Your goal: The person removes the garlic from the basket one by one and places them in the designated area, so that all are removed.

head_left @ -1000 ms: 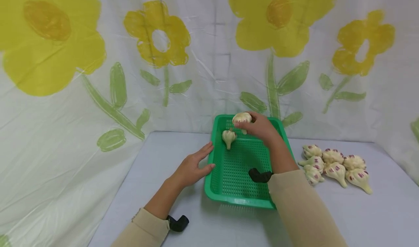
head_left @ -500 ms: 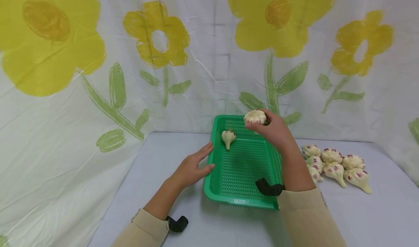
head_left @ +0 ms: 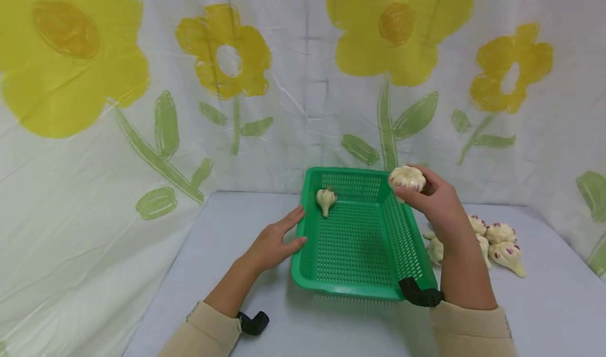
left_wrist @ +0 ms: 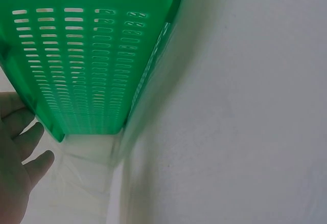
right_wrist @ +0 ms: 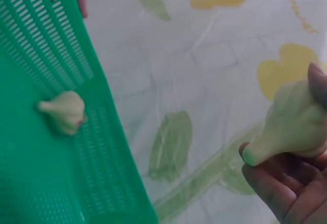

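My right hand grips a garlic bulb above the right rim of a green plastic basket. In the right wrist view the held garlic bulb shows its stem end pointing down and left, fingers and thumb around it. One more garlic bulb lies inside the basket at the back left corner. My left hand rests at the basket's left rim with fingers extended. From the left wrist view, the left hand's fingertips are right beside the basket's slotted side wall.
Several garlic bulbs lie in a cluster on the white table, right of the basket and partly hidden by the right arm. A white curtain with yellow flowers hangs behind the table.
My right hand has carried its garlic bulb rightward, from over the back of the basket to its right rim. The left hand stays at the left rim. The view has turned slightly right.
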The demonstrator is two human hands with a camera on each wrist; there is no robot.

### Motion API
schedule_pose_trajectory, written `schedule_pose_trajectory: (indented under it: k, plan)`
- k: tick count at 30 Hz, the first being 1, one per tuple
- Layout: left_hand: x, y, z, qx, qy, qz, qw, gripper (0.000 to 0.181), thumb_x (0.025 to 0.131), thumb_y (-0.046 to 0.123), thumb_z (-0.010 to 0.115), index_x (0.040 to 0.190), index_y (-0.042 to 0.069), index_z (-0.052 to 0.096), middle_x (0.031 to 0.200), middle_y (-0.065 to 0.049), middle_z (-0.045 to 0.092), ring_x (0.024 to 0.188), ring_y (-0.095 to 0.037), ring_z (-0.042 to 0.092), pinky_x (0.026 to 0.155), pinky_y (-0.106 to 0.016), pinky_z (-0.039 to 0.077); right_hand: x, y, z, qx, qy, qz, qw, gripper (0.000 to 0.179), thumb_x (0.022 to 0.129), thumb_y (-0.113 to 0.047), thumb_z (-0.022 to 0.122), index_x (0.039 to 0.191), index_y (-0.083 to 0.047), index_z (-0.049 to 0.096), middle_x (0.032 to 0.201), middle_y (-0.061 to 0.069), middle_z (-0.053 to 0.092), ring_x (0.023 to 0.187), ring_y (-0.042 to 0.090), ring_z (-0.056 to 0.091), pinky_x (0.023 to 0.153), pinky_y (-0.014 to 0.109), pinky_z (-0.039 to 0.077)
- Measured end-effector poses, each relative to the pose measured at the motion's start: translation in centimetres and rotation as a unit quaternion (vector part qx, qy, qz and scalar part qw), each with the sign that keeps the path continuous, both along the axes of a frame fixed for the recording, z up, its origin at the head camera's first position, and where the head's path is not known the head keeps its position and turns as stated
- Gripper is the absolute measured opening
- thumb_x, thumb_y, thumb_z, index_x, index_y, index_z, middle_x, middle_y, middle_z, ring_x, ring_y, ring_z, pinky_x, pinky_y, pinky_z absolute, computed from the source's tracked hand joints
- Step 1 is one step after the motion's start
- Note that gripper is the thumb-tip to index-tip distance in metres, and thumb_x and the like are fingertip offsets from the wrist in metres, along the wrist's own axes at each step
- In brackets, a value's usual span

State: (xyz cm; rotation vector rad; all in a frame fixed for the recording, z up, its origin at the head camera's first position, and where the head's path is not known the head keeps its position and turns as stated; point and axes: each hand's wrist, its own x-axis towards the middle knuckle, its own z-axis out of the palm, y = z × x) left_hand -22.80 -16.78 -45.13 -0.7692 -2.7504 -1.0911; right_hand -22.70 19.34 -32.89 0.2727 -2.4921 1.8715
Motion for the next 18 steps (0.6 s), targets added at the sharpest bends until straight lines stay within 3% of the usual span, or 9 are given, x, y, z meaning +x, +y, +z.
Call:
schedule_pose_trajectory:
  k: [6, 13, 18]
  plan:
    - [-0.1, 0.1, -0.1, 0.003, 0.006, -0.001, 1.0000, 0.065, 0.095, 0.038, 0.060, 0.154, 0.020, 0.037, 0.161, 0.008, 0.029, 0.145, -0.017, 0.035, 0.114, -0.045, 0.038, 1.6, 2.9, -0.8, 0.010, 0.007, -0.040, 0.9991, 0.068, 0.096, -0.031, 0.065, 0.155, -0.020, 0.032, 0.125, -0.011, 0.054, 0.110, 0.000, 0.055, 0.083, 0.013, 0.051]
    - [0.0, 0.2, -0.1, 0.000, 0.002, 0.003, 1.0000, 0.066, 0.096, 0.040, 0.060, 0.154, 0.021, 0.036, 0.161, 0.009, 0.028, 0.145, -0.018, 0.035, 0.113, -0.046, 0.038, 3.1, 6.1, -1.5, -0.074, 0.024, -0.049, 0.9957, 0.064, 0.095, -0.014, 0.066, 0.152, -0.016, 0.037, 0.121, -0.012, 0.059, 0.107, -0.004, 0.058, 0.079, 0.008, 0.050]
    - [-0.1, 0.1, 0.0, -0.004, -0.002, 0.005, 1.0000, 0.066, 0.096, 0.042, 0.059, 0.154, 0.021, 0.035, 0.161, 0.011, 0.026, 0.145, -0.018, 0.034, 0.114, -0.046, 0.037, 3.6, 7.9, -2.1, -0.087, 0.032, -0.055, 0.9942, 0.063, 0.095, -0.008, 0.064, 0.152, -0.018, 0.038, 0.118, -0.013, 0.061, 0.105, -0.006, 0.059, 0.078, 0.007, 0.050]
